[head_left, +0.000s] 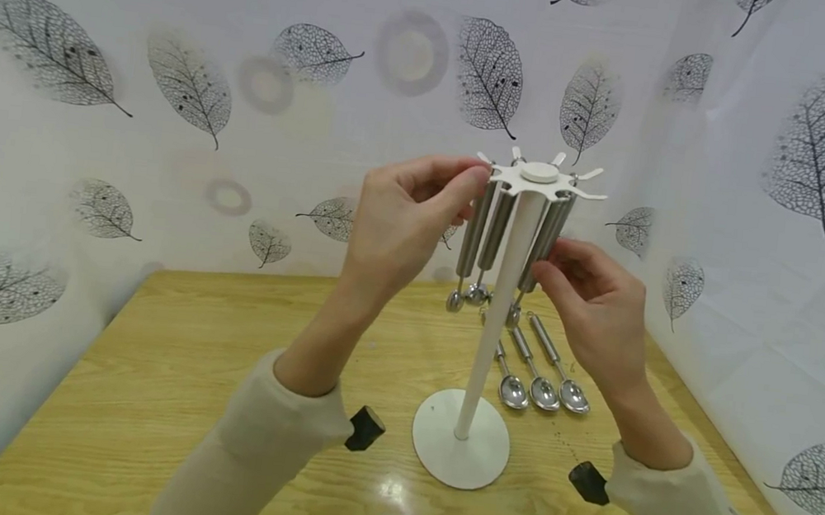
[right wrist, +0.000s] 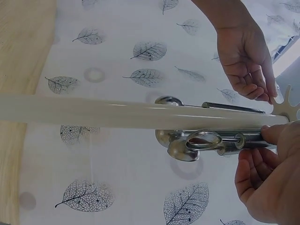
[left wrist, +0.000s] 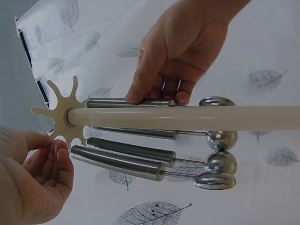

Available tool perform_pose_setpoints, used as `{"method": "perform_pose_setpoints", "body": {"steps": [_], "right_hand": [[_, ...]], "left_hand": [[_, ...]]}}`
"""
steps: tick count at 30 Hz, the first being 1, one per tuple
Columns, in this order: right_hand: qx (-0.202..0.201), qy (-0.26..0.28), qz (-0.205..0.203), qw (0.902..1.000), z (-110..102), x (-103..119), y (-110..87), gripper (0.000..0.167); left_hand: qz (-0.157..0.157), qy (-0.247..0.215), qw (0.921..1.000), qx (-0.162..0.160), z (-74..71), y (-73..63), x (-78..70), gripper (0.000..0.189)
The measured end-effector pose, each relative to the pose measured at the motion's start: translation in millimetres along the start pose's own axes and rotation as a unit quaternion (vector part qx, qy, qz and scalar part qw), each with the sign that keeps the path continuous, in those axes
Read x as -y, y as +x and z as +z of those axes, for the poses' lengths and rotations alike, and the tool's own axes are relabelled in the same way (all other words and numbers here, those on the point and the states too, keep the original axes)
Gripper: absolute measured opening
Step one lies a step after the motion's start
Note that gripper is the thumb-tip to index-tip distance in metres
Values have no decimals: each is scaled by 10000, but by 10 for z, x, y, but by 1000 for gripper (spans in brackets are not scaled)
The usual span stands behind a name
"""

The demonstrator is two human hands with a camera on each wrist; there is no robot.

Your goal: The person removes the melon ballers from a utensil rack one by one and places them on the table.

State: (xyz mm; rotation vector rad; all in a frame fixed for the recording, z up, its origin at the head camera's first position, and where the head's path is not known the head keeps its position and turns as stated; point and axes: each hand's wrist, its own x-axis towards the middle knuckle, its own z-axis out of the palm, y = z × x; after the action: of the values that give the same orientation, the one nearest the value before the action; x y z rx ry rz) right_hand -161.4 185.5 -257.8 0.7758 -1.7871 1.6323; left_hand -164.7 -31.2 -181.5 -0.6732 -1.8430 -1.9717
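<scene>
A white hanging rack has a star-shaped top with prongs point(head_left: 540, 174) on a pole point(head_left: 501, 299) above a round base point(head_left: 460, 461). Several steel spoons with thick handles point(head_left: 472, 238) hang from the prongs, bowls down. At the rack's left side my left hand point(head_left: 402, 215) pinches a prong between thumb and fingertips; whether it also touches a spoon's loop I cannot tell. My right hand point(head_left: 596, 317) holds the handle of a hanging spoon point(right wrist: 251, 139) on the right side, thumb on one face and fingers beyond. In the left wrist view the spoon bowls point(left wrist: 221, 139) lie beside the pole.
Three more steel spoons point(head_left: 544, 395) lie side by side on the wooden table point(head_left: 221, 388), right of the base. A white cloth with leaf prints point(head_left: 422, 1) hangs behind and at both sides. Black wrist pieces point(head_left: 366, 429) sit at the sleeve cuffs.
</scene>
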Motion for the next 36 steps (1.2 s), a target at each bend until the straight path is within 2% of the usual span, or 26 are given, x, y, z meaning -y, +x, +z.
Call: {"method": "perform_pose_setpoints", "body": {"steps": [10,15,21,30,36], "right_hand": [[19,-741,200,9970,-29,51,9,21],[-40,-705,366,9968,-56,78,25,18],[-117,-869,341,9956,-86,95,69,16],[-196,-203,282,9992,-155,131,129,15],[-292,-65,398,9988,-204,158,147,15]], "left_hand": [[-91,21,10000,-30,-1,3,-2,17],[-68,-32,10000,-64,4,4,9,18],[-47,-39,10000,-68,7,8,14,18],[-9,-42,10000,21,-1,17,23,16],[-13,-79,10000,38,-13,15,37,16]]}}
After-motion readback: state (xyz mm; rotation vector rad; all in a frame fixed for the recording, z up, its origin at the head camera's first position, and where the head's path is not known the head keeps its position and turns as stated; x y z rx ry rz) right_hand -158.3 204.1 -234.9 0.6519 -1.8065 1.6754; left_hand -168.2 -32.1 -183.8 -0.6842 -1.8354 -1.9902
